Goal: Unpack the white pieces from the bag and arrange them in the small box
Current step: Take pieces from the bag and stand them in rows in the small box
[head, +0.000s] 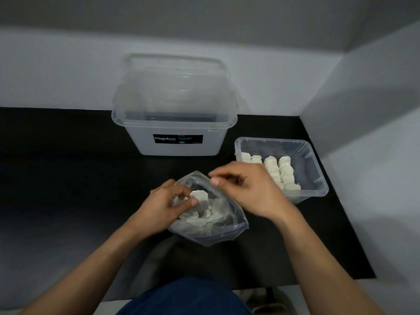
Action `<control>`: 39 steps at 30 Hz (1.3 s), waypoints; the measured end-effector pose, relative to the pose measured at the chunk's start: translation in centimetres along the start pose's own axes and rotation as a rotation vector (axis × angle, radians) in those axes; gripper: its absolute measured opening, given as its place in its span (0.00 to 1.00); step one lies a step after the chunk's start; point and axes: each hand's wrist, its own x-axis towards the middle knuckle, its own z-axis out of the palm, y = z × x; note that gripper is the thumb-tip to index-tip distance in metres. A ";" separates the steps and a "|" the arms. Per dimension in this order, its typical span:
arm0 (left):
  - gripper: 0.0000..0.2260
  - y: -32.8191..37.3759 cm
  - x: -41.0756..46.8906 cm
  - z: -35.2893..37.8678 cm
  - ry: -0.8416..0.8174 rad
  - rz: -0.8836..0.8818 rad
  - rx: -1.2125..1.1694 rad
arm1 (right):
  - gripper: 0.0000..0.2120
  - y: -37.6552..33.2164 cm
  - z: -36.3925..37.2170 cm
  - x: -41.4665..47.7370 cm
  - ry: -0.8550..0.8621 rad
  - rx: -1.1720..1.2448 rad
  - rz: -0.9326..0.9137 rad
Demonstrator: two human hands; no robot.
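A clear plastic bag (218, 226) lies on the black table in front of me, with several white pieces (201, 196) inside it. My left hand (163, 205) grips the bag's left rim and holds its mouth apart. Over the bag's opening hovers my right hand (245, 189), fingers curled and slightly blurred; whether anything is pinched in them is unclear. To the right stands the small clear box (318, 176), holding several white pieces (284, 171) stacked in neat rows.
A large clear storage tub (175, 142) labelled Megabox stands at the back centre, its lid propped behind it against the wall. White walls close off the back and right side. The black table (56, 189) stretches to the left.
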 end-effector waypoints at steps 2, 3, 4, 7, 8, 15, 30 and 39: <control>0.01 0.3 -0.1 0.0 0.001 0.025 0.009 | 0.14 -0.1 1.5 -0.4 -0.103 -0.147 -0.029; 0.01 0.4 -0.2 0.0 0.000 0.038 0.011 | 0.15 0.0 2.0 -0.5 -0.118 -0.187 -0.023; 0.02 0.5 -0.3 0.1 -0.004 0.048 0.014 | 0.15 0.2 2.4 -0.6 -0.121 -0.201 -0.017; 0.03 0.5 -0.4 0.1 -0.008 0.052 0.006 | 0.10 0.3 3.1 -0.9 -0.106 -0.209 -0.029; 0.04 0.4 -0.4 0.1 -0.003 0.042 -0.004 | 0.09 0.5 3.2 -1.0 -0.098 -0.208 -0.036; 0.14 0.4 -0.6 0.4 0.196 -0.183 -0.297 | 0.06 1.6 -2.1 -1.0 0.295 0.092 0.054; 0.14 0.3 -0.1 0.6 0.213 -0.227 -0.343 | 0.05 13.0 -3.4 6.4 0.019 -0.208 0.465; 0.20 -0.2 0.0 0.4 0.211 -0.174 -0.255 | 0.04 13.1 -3.0 6.9 0.111 -0.375 0.477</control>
